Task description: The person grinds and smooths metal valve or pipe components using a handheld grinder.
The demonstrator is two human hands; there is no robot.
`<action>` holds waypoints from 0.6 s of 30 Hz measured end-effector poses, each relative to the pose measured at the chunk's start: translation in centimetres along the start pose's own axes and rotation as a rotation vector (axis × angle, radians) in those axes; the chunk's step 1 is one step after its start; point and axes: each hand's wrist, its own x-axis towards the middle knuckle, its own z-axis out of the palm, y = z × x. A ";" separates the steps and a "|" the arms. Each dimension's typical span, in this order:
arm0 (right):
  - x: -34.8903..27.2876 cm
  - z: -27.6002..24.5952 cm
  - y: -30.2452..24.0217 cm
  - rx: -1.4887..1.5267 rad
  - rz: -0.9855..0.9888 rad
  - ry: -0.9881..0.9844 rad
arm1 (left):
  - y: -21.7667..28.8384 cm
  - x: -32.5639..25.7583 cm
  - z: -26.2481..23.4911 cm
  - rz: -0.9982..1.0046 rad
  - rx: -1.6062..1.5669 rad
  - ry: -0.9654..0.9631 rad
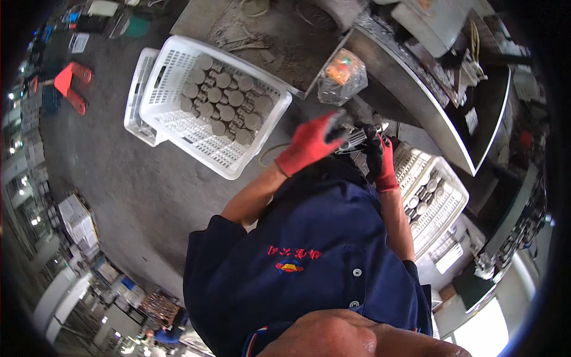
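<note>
My left hand (309, 143), in a red glove with dark fingertips, is a short way left of a small silvery metal part with ridges (355, 139). Its fingers are somewhat blurred but look apart, and I see nothing in them. My right hand (382, 156), in the same kind of glove, has its fingers closed at the right side of the ridged part and appears to hold it. The part's lower portion is hidden near my lap. To the right stands a white crate (449, 178) with several round-ended metal pieces (423, 199) inside.
A large white perforated crate (169, 140) at the left holds several round grey metal castings (226, 112) and leans over another white crate (134, 113). Ahead are a curved metal machine guard (410, 77) and a plastic-wrapped bundle (344, 80). A red pallet jack (70, 83) stands far left.
</note>
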 end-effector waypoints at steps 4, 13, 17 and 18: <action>0.9 1.7 1.6 0.116 0.066 0.010 | -12.1 -5.3 -6.7 -0.303 0.202 0.414; 0.7 4.1 0.6 0.152 0.155 0.059 | -28.5 -8.3 -7.6 -0.516 0.814 -0.135; 0.3 4.1 0.8 -0.634 -0.221 0.001 | -34.6 -5.2 -2.1 -0.243 0.959 0.054; 0.2 4.1 0.5 -0.343 -0.036 0.031 | -36.1 -4.4 -1.5 -0.315 0.564 0.069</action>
